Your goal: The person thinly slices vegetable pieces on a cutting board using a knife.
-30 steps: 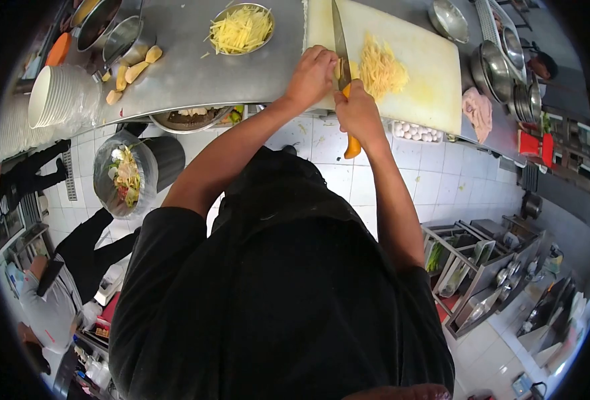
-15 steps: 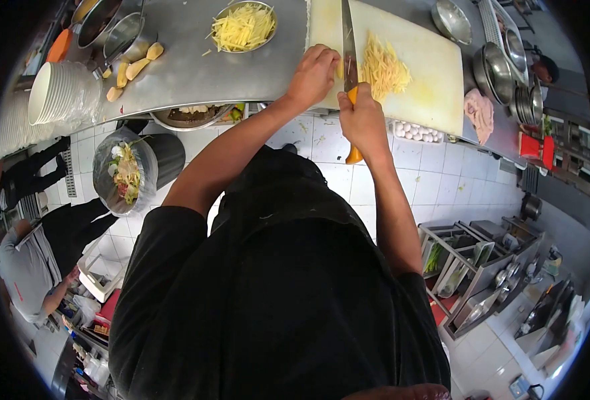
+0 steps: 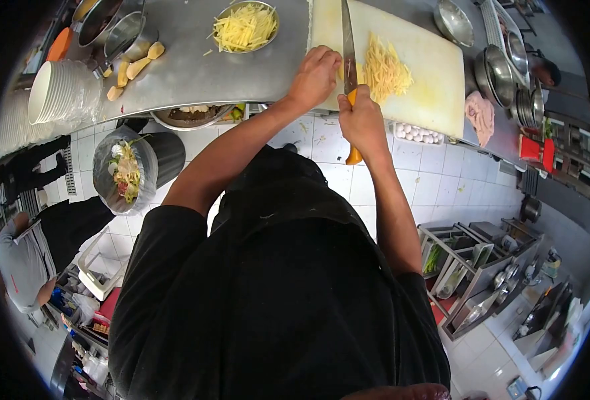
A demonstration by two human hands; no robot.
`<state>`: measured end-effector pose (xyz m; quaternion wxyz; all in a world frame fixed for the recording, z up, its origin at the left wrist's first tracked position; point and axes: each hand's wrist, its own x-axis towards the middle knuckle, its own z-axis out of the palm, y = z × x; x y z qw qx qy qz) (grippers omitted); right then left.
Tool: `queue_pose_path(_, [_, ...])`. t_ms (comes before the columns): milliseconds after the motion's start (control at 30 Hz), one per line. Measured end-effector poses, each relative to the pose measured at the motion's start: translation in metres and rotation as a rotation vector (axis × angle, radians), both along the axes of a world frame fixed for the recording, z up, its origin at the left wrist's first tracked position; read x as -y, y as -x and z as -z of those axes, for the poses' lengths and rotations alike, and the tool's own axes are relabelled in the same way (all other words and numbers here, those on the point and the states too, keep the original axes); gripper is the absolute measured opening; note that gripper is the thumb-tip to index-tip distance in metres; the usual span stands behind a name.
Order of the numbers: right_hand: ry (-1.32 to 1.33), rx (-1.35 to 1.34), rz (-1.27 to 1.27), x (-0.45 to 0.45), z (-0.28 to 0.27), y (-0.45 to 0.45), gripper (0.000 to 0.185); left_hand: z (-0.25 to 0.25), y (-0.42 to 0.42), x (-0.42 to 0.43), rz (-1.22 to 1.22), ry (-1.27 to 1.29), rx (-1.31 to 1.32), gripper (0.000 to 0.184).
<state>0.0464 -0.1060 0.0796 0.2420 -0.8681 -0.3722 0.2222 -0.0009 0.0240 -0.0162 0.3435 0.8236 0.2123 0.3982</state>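
My right hand is wrapped round the yellow-orange handle of a kitchen knife, whose long blade points away from me over the white cutting board. Just left of the blade, my left hand rests on the board with its fingers curled. A bit of a pale yellow piece of peeled root shows at its fingertips; the rest is hidden. To the right of the blade lies a heap of pale yellow shreds. More shreds fill a metal bowl on the steel counter.
Peeled root pieces, a metal pot and stacked white bowls stand on the left. Right of the board are metal bowls and a pink cloth-like item. Below are eggs and a lined waste bin. A co-worker is at left.
My hands and the knife stay almost in the same place. The co-worker at the left has shifted posture, and that person's forearm is now less visible.
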Motion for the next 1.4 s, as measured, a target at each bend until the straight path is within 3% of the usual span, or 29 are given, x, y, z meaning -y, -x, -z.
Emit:
queue_pose_path(467, [0.046,0.033,-0.018,-0.004,0.003,-0.003,0.029,0.0,0.0,-0.001,0.01,-0.031,0.044,0.008])
queue_pose_path(667, [0.04,-0.166,0.051,-0.014,0.014,-0.01,0.028,0.003,-0.002,-0.001,-0.018,-0.039,0.077,0.006])
queue_pose_path(1167, [0.016,-0.101,0.031,-0.001,0.026,-0.009,0.029,0.002,0.0,-0.001,0.009,-0.038,0.075,0.008])
queue_pose_path(1400, [-0.004,-0.239,0.076,-0.022,0.0,-0.017,0.027,0.001,0.0,-0.002,0.017,-0.058,0.064,0.01])
